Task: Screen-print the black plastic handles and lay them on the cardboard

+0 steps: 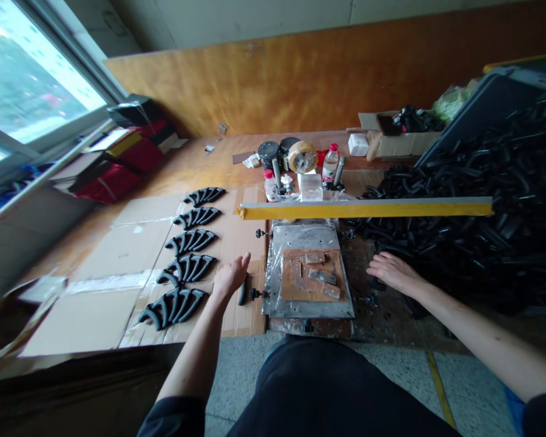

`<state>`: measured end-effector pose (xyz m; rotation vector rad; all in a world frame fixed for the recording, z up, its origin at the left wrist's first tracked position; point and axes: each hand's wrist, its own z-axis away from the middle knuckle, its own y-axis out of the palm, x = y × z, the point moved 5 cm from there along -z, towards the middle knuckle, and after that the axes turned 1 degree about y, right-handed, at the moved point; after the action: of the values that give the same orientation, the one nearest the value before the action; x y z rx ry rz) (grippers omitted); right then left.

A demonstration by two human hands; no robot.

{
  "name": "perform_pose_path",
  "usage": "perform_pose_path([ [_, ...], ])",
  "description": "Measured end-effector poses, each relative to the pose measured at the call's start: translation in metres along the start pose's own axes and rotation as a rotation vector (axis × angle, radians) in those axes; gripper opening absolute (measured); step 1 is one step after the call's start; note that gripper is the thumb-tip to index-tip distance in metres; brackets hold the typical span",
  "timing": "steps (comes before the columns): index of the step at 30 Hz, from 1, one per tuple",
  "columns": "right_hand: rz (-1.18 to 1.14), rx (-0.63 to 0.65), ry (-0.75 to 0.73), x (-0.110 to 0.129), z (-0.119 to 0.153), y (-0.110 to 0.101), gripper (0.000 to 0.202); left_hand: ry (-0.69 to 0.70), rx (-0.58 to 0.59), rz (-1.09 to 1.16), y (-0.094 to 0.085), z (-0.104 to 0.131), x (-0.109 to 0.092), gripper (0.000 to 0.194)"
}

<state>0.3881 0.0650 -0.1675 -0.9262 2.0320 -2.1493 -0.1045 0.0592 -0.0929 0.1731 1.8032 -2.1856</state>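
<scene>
My left hand (231, 276) is over the cardboard (131, 249), with its fingers stretched out and nothing visible in them. Just right of it, a single black curved plastic handle (243, 290) lies on the cardboard. To its left, several fanned groups of similar black handles (191, 241) form a column. At the left edge of the dark pile (495, 194), my right hand (394, 270) is closed around a black handle (377, 283), mostly hidden by the fingers. Between my hands sits a metal fixture plate (275, 267) carrying a brown board (293, 285) and small blocks (322, 276).
A yellow-and-grey bar (368, 209) spans above the fixture. Behind it stand a tape roll (303, 158), bottles (330, 162) and dark tubs (269, 155). Black knobs (257, 294) stick out from the plate's sides. A cardboard box (403, 144) is at the back right.
</scene>
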Motion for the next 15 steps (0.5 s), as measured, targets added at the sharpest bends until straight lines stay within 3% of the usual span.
perform_pose_path([
  [2,0.014,0.006,0.040,0.006,-0.015,-0.010,0.028,0.093,-0.061,0.185,-0.027,-0.010,-0.033,0.051],
  [4,0.011,0.009,0.025,0.028,-0.030,-0.018,0.035,0.178,-0.164,0.551,-0.054,-0.013,-0.070,0.055],
  [6,0.013,-0.004,-0.052,0.065,-0.045,-0.019,0.042,0.274,-0.270,0.956,-0.078,-0.009,-0.103,0.056],
  [8,0.061,-0.026,-0.122,0.109,-0.057,-0.011,0.044,0.346,-0.346,1.151,-0.094,-0.002,-0.128,0.053],
  [12,0.181,0.017,-0.195,0.173,-0.068,0.025,0.048,0.317,-0.412,1.157,-0.100,0.007,-0.146,0.057],
  [15,0.224,-0.005,-0.168,0.186,-0.068,0.042,0.050,0.305,-0.362,1.133,-0.093,0.010,-0.143,0.060],
])
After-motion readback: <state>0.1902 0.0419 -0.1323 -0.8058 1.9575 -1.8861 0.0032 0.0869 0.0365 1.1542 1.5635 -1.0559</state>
